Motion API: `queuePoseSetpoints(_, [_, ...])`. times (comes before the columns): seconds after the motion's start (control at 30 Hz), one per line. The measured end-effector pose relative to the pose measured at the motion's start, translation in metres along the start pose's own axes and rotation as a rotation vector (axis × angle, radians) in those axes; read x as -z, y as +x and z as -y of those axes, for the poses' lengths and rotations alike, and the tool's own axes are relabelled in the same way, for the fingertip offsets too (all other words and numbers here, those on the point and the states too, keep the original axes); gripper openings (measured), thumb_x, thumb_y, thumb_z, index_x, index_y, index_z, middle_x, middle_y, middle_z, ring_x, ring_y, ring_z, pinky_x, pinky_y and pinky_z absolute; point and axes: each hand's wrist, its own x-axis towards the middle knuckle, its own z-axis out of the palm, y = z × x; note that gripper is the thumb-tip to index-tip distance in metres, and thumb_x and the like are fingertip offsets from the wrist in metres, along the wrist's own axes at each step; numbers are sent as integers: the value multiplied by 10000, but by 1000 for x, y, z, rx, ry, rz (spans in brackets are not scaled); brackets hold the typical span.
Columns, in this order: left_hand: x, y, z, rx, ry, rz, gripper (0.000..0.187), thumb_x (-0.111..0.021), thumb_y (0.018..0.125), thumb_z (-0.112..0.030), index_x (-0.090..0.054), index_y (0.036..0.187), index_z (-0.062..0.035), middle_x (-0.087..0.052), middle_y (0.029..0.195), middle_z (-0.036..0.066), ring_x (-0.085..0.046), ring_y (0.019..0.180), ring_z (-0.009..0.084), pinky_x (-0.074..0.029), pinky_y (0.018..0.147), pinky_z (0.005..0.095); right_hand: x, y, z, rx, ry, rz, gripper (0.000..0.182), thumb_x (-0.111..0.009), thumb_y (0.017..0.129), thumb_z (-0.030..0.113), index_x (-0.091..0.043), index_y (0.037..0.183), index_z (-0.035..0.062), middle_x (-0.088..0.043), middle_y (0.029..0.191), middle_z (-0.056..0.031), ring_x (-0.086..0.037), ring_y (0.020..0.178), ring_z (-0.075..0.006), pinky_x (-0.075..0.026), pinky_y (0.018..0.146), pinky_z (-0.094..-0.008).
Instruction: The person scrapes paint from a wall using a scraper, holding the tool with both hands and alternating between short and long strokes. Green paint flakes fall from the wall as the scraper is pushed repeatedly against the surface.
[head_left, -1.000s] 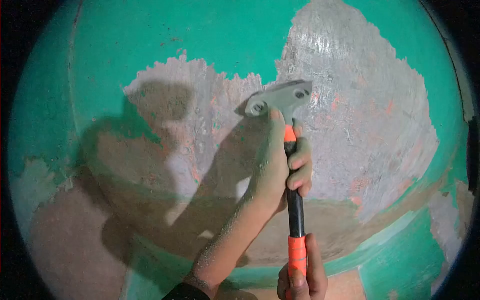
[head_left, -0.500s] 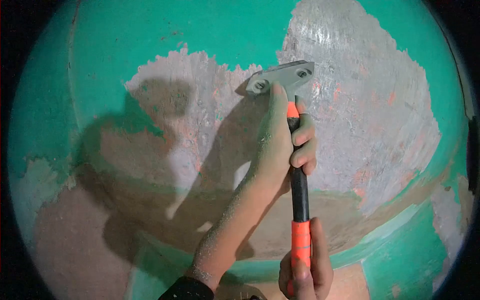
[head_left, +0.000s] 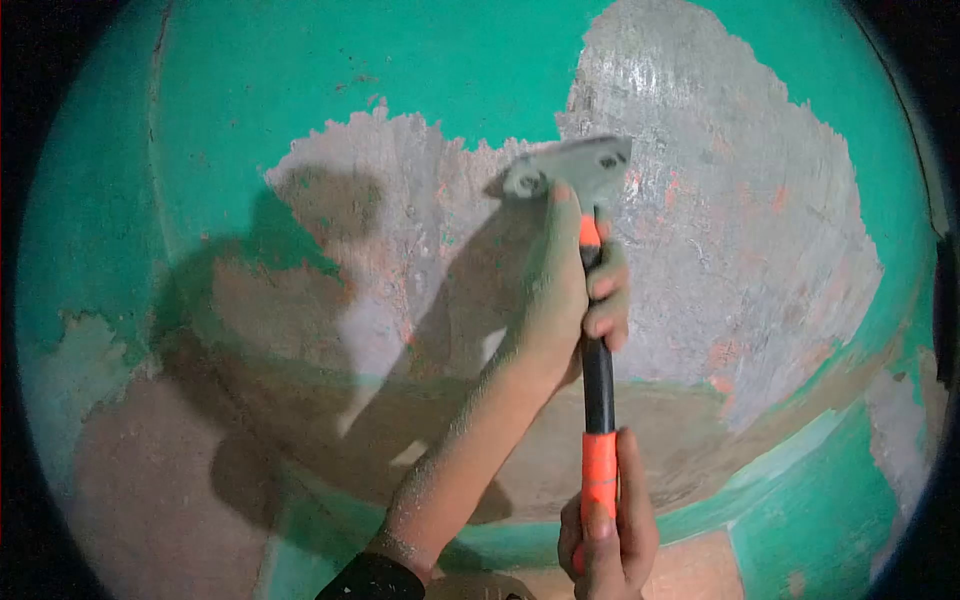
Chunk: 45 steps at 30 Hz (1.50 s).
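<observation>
A long-handled scraper with a grey metal head, two screws and a black-and-orange handle stands nearly upright against the wall. Its head is on the bare grey patch, close under the green paint's ragged edge, and looks slightly blurred. My left hand is closed around the upper handle, thumb stretched up against the head. Pale dust coats this hand and forearm. Lower down, my right hand grips the orange end, its thumb along the front.
Green paint surrounds the scraped grey patch on the wall. Below it runs a curved brownish band, with a green ledge under that. Shadows of a head and arms fall on the left. A crack descends at upper left.
The scraper head has slid slightly down the wall, and my left hand has moved down with it. My right hand keeps its hold on the handle's end.
</observation>
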Motion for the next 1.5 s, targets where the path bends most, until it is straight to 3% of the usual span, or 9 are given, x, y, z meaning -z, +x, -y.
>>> queuePoseSetpoints(0.07, [-6,9,-8,-64,42,-1,502,-298,933,-644,-412,917,-156,-340,540,-49,-317,363,87,-333,366,271,0,6,-1,8,-25,1,554,-411,1002,184,-202,1454,-61,-464,723,1,-361,525,-55,-295,466,-211])
queuePoseSetpoints(0.2, [-8,-3,1,38,-31,-73,469,-330,947,-605,-447,889,-154,-305,523,-71,-288,329,55,-311,309,244,-4,-3,1,-11,2,-31,542,-401,1005,165,-199,1457,-55,-471,728,-4,-356,522,-54,-292,461,-211])
queuePoseSetpoints(0.43, [-9,10,-4,-29,-30,2,452,-328,955,-590,-446,891,-158,-308,530,-73,-287,336,57,-317,319,244,0,2,4,-23,-7,-1,545,-403,1002,169,-201,1458,-51,-494,763,-8,-357,524,-54,-291,459,-207])
queuePoseSetpoints(0.53, [-6,1,-2,33,38,2,493,-293,951,-608,-400,914,-129,-350,553,-37,-336,365,87,-383,363,278,-3,-1,9,-31,-24,-28,543,-400,1000,166,-202,1458,-50,-489,748,-3,-355,518,-51,-293,451,-202])
queuePoseSetpoints(0.67, [-12,12,-6,-20,-2,21,489,-290,951,-608,-402,908,-134,-354,553,-38,-337,367,87,-381,364,278,-10,4,30,-319,29,-184,715,-512,935,326,-176,1467,-13,-442,587,-11,-369,419,-57,-279,383,-206])
queuePoseSetpoints(0.8, [-9,5,-1,19,19,1,488,-297,948,-613,-407,914,-138,-357,554,-40,-339,370,89,-378,365,286,-10,-4,29,-361,53,-191,719,-499,936,332,-165,1468,-18,-444,588,-11,-368,425,-52,-277,381,-200])
queuePoseSetpoints(1.27, [-25,19,-9,-77,-24,-12,424,-360,963,-555,-455,900,-147,-336,556,-74,-314,373,45,-340,353,243,-10,19,25,-245,128,-214,737,-515,924,298,-148,1461,-49,-456,618,-14,-377,452,-46,-284,387,-198])
queuePoseSetpoints(1.43, [-29,9,-6,-27,-13,-41,420,-369,958,-561,-458,894,-155,-334,560,-79,-308,376,47,-332,366,237,-2,11,45,-364,139,-181,743,-521,911,302,-165,1456,-56,-468,649,-18,-389,487,-49,-282,390,-192])
queuePoseSetpoints(1.5, [-33,20,-16,-68,-21,-24,423,-366,957,-564,-459,899,-156,-339,560,-79,-310,377,50,-339,370,242,-9,25,40,-288,97,-227,760,-537,898,317,-177,1454,-57,-476,661,-21,-392,491,-52,-282,388,-193])
